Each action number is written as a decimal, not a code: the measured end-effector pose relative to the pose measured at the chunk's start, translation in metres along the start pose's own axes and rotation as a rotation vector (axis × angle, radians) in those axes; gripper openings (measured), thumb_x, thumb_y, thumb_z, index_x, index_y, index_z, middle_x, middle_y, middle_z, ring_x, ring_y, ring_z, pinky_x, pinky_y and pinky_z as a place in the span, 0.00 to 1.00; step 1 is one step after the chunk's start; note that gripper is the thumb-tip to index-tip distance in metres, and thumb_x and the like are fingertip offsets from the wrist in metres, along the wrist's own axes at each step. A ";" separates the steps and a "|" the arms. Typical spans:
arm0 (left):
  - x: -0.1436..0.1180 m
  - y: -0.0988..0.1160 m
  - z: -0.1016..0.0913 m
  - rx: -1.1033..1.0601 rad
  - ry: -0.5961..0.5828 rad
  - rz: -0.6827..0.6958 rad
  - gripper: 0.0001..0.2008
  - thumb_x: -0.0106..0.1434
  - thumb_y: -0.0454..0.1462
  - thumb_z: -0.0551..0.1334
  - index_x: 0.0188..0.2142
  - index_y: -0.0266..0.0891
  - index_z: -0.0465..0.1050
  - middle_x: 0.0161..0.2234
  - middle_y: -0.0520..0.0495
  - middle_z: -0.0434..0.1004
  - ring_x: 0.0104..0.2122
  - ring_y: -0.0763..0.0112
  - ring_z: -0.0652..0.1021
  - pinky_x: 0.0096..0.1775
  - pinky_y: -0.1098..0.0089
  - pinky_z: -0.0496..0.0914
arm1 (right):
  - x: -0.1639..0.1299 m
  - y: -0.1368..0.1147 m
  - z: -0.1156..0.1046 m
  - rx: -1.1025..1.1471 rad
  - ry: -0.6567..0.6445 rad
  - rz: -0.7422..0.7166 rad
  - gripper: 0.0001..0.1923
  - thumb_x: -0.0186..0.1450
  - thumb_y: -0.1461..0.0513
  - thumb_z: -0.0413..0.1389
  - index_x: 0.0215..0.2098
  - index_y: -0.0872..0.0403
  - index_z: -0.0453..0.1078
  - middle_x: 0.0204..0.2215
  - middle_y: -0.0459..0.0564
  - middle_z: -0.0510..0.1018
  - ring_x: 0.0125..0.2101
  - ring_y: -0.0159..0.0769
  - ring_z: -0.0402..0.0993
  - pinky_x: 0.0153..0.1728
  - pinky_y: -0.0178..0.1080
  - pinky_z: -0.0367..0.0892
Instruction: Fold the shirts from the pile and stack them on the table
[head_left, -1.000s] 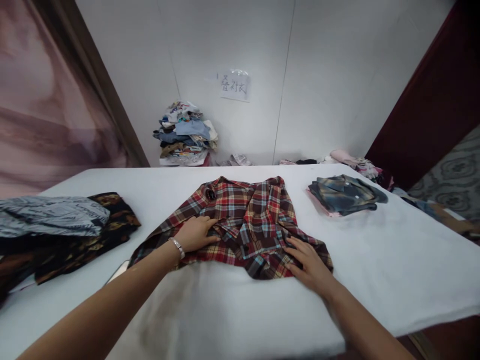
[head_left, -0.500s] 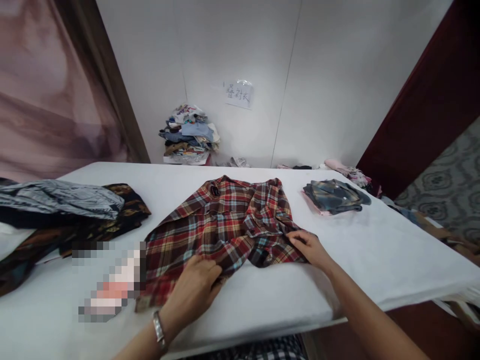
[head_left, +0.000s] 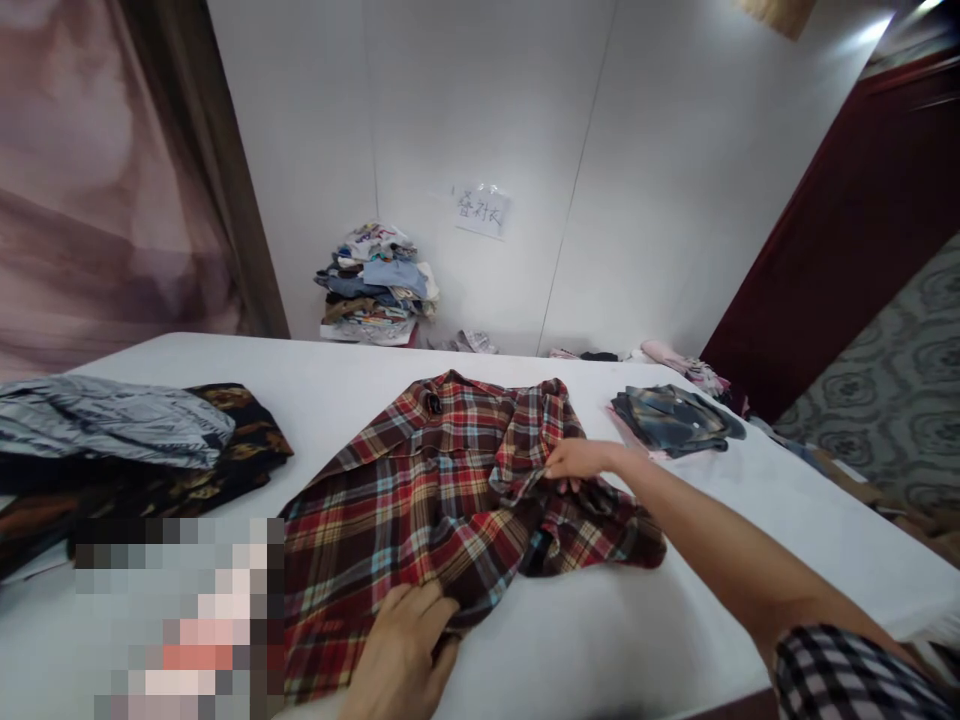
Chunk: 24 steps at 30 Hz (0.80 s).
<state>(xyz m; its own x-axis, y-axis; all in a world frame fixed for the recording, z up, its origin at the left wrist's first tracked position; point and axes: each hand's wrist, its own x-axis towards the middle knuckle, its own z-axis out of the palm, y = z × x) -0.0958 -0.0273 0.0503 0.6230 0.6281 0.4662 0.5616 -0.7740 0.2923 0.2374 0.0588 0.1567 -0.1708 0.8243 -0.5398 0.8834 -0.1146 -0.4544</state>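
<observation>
A red, brown and blue plaid shirt (head_left: 420,500) lies spread on the white table (head_left: 750,520), collar at the far side. My left hand (head_left: 401,655) presses flat on the shirt's near hem at the bottom of the view. My right hand (head_left: 574,462) reaches over the shirt's right half and pinches a fold of its cloth near the middle. The right part of the shirt is bunched and wrinkled.
Dark patterned and grey garments (head_left: 112,450) lie heaped at the table's left. A folded dark plaid shirt on pink cloth (head_left: 675,420) sits at the far right. A pile of clothes (head_left: 379,285) stands against the white wall. A blurred patch covers the near left.
My left hand slid down the shirt to its near hem. My right hand moved from the lower right edge up to the middle. The shirt's left half now lies flatter.
</observation>
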 end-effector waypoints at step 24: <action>0.004 -0.002 -0.006 -0.153 0.132 0.018 0.06 0.59 0.32 0.59 0.34 0.43 0.72 0.29 0.52 0.76 0.28 0.70 0.75 0.33 0.69 0.71 | 0.032 0.079 0.024 0.499 0.922 0.176 0.11 0.50 0.57 0.64 0.30 0.54 0.75 0.31 0.50 0.79 0.41 0.44 0.73 0.45 0.41 0.64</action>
<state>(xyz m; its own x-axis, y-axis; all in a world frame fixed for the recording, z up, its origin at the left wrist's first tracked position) -0.0979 -0.0240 0.0566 0.5498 0.6057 0.5753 0.4554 -0.7947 0.4014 0.2917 0.0627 0.0869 0.5236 0.8516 0.0243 0.5488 -0.3154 -0.7741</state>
